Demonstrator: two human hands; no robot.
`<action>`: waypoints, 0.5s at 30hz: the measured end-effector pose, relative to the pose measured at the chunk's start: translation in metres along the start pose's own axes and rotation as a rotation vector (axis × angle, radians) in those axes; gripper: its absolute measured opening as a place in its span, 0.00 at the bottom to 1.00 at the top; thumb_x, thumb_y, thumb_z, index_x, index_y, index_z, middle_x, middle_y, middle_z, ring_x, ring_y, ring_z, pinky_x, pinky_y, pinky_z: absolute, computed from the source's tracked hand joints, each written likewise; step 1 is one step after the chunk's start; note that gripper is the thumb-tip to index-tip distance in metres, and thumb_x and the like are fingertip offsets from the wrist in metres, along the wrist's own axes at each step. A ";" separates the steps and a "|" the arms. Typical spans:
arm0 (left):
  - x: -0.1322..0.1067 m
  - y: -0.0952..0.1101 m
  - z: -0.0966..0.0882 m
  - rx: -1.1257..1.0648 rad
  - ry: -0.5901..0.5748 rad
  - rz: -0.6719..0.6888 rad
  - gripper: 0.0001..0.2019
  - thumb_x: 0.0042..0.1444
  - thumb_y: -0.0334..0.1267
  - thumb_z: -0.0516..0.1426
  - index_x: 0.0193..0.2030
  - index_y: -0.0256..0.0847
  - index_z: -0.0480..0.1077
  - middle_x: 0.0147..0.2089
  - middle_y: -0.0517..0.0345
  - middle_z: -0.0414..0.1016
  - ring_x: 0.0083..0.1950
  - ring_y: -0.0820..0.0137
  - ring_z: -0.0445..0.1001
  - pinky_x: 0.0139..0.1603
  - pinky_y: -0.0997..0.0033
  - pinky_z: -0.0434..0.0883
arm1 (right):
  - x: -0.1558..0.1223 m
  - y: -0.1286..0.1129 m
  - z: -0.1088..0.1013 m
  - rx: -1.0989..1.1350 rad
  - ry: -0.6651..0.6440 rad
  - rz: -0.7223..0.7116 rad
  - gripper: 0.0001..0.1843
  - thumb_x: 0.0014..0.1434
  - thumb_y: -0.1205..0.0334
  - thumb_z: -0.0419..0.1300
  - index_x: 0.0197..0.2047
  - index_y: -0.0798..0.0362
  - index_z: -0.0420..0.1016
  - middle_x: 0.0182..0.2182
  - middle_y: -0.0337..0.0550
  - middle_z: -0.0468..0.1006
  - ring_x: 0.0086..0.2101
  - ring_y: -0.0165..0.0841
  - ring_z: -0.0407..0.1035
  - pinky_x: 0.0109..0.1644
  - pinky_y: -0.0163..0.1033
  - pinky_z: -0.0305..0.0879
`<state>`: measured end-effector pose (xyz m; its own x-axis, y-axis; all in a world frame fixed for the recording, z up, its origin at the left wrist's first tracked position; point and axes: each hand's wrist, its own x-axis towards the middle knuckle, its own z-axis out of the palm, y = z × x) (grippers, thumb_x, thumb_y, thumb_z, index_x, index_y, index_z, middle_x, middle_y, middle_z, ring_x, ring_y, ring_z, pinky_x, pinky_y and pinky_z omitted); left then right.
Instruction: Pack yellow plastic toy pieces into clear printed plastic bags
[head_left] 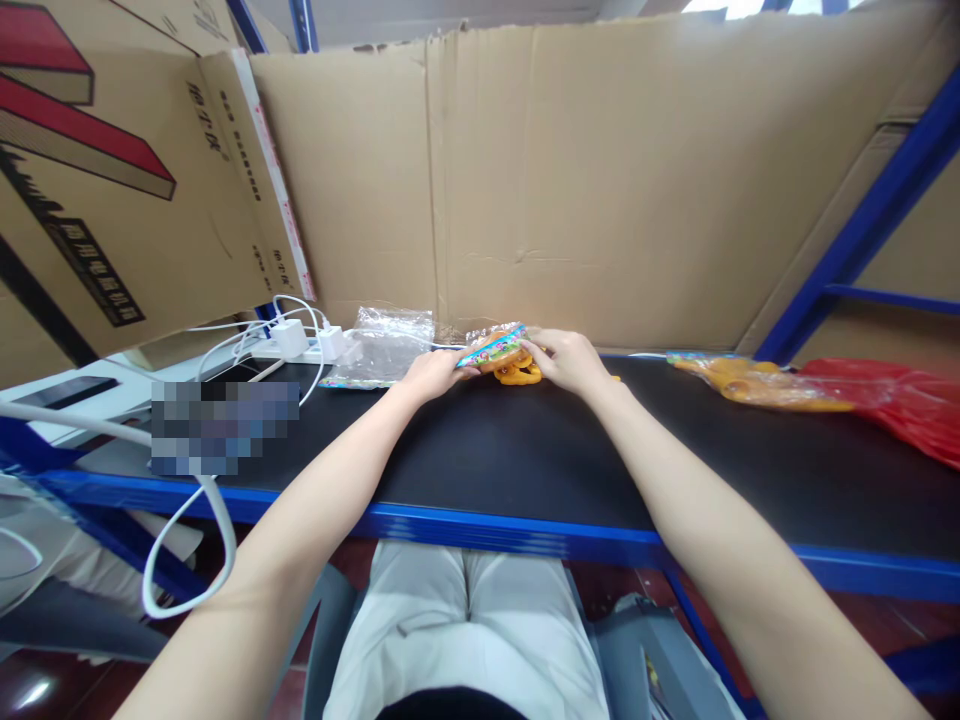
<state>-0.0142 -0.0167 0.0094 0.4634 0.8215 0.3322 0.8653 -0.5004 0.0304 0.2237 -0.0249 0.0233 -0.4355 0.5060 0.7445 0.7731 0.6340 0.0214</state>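
Note:
Both my hands reach to the back of the black tabletop (525, 450). My left hand (429, 375) pinches the left end of a colourful printed header card (491, 348) on a small clear packet. My right hand (566, 358) grips the card's right end, fingers closed. An orange plastic toy (517, 372) sits under the card between the two hands, inside or against the clear wrapping.
A stack of clear plastic bags (386, 345) lies left of my hands. White chargers and cables (296, 338) sit further left. More packed orange toys (742, 380) and a red plastic bag (892, 395) lie at the right. Cardboard sheets (600, 180) wall the back.

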 end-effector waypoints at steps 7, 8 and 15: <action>0.001 0.012 0.009 -0.012 -0.038 0.041 0.25 0.61 0.48 0.44 0.64 0.54 0.48 0.55 0.57 0.68 0.52 0.62 0.70 0.47 0.69 0.66 | 0.002 -0.005 -0.010 -0.103 0.027 0.043 0.21 0.58 0.60 0.47 0.16 0.54 0.65 0.18 0.42 0.70 0.20 0.28 0.61 0.27 0.35 0.52; 0.001 0.014 0.010 -0.020 -0.039 0.056 0.24 0.61 0.48 0.44 0.64 0.54 0.48 0.56 0.57 0.68 0.53 0.63 0.69 0.47 0.69 0.66 | 0.002 -0.005 -0.011 -0.108 0.030 0.050 0.20 0.57 0.60 0.47 0.15 0.54 0.64 0.17 0.41 0.69 0.20 0.28 0.60 0.27 0.35 0.52; 0.003 0.016 0.014 0.127 -0.019 -0.033 0.28 0.60 0.38 0.45 0.66 0.52 0.41 0.53 0.52 0.70 0.48 0.62 0.72 0.45 0.67 0.67 | 0.002 -0.007 -0.016 0.061 0.033 0.067 0.14 0.57 0.58 0.49 0.34 0.52 0.75 0.31 0.42 0.77 0.29 0.32 0.68 0.34 0.36 0.62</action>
<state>0.0039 -0.0186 -0.0019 0.4364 0.8426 0.3154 0.8970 -0.4350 -0.0790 0.2243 -0.0373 0.0353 -0.3678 0.5295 0.7645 0.7698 0.6345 -0.0691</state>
